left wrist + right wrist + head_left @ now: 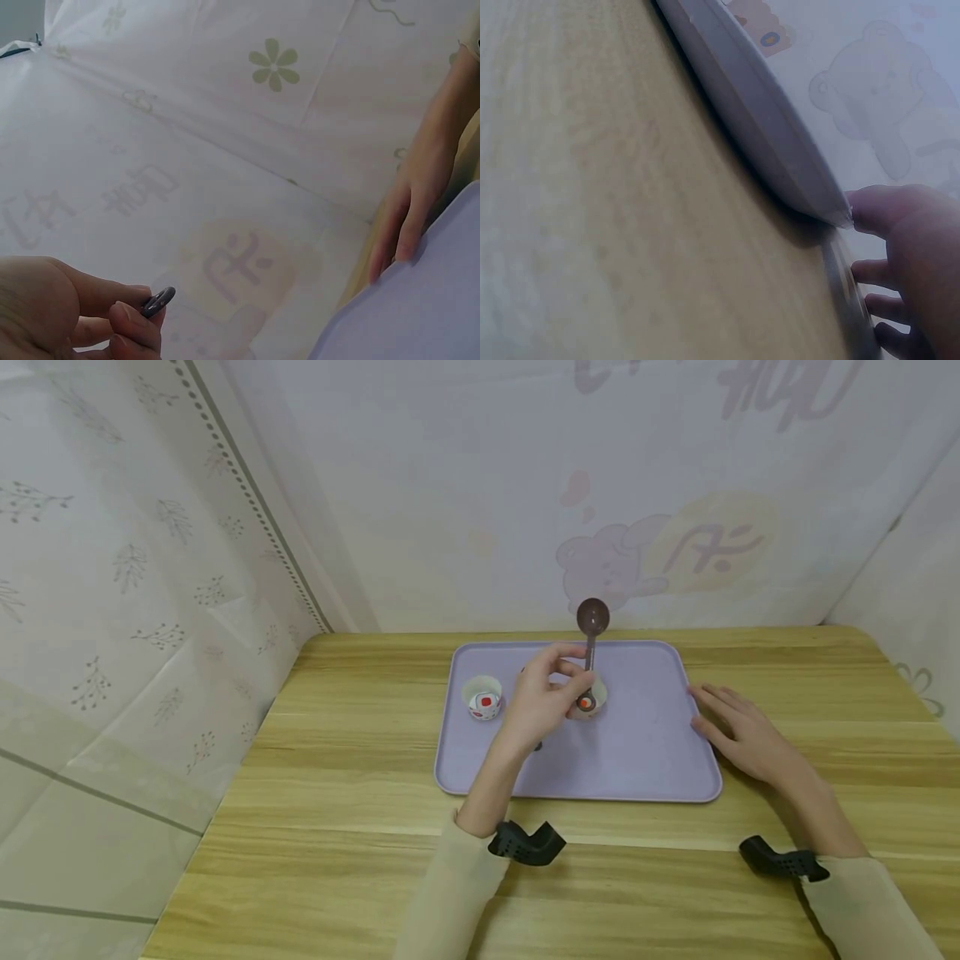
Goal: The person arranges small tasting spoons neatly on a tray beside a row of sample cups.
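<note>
My left hand [542, 697] pinches the handle of a dark brown measuring spoon [592, 617] over the lilac tray [637, 768]. The spoon's round bowl points up and away, and the ringed handle end [159, 301] sticks out of the fingers in the left wrist view. Behind that handle end stands a small patterned cup [597, 700], partly covered. Its contents cannot be made out. My right hand [750, 739] lies at the tray's right edge with fingers extended, the thumb touching the rim [840, 217] in the right wrist view.
A second small cup [483, 697] with red patterns stands on the tray's left part. Some small dark thing [537, 746] shows from under my left hand. The wooden table [360, 743] meets a printed cloth backdrop [450, 510] behind the tray.
</note>
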The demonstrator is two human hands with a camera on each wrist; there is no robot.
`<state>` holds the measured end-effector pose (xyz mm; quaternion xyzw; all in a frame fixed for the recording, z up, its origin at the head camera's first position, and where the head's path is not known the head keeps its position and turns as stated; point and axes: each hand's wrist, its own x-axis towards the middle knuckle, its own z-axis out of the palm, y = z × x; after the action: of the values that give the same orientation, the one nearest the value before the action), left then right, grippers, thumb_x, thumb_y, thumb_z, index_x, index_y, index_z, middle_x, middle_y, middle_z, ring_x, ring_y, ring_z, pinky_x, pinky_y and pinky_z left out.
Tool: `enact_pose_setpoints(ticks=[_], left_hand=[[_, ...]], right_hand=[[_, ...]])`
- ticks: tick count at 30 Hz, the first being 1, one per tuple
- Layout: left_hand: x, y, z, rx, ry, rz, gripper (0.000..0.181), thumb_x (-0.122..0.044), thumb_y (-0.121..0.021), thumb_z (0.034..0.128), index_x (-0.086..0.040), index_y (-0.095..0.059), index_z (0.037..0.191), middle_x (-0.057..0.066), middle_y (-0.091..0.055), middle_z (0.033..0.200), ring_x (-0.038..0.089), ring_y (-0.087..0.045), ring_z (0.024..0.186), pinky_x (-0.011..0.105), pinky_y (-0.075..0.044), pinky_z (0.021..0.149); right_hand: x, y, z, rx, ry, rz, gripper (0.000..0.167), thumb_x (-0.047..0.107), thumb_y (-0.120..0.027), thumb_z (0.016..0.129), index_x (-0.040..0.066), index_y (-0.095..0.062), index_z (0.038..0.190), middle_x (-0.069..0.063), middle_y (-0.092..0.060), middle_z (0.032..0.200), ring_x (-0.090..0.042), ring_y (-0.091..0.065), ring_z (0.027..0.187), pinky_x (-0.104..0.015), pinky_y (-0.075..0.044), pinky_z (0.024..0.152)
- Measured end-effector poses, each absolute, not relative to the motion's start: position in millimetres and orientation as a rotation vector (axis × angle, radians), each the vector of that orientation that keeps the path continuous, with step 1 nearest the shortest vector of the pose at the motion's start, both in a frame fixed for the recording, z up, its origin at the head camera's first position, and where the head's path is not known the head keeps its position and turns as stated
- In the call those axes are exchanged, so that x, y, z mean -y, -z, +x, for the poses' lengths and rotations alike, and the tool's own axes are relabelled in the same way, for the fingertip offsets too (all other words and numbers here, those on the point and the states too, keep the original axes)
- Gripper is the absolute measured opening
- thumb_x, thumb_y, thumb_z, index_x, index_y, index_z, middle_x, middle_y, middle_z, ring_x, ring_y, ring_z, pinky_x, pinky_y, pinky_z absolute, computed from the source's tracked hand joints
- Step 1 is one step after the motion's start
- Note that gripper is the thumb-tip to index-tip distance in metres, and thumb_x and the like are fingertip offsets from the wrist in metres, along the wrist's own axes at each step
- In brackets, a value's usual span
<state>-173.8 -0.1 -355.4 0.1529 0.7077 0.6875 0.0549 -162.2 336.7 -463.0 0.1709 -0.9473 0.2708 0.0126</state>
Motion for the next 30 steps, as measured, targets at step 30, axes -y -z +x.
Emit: enact_pose_setpoints(ticks=[30], left_hand=[[-22, 358, -170, -2.173, -2.085, 0.446, 0.028, -0.004, -0.069, 0.0954, -0.003, -0.063, 0.123, 0.003, -0.064, 0.086, 0.022, -0.055, 0.050, 0.023, -0.047, 0.049]], right_hand=[[-337, 464, -163, 2.952, -0.848, 0.527, 0.060, 0.031, -0.054, 0.106, 0.008, -0.034, 0.157, -0.033, -0.029, 0.156, -0.058, -0.017, 0.143, -0.073, -0.012, 0.111]])
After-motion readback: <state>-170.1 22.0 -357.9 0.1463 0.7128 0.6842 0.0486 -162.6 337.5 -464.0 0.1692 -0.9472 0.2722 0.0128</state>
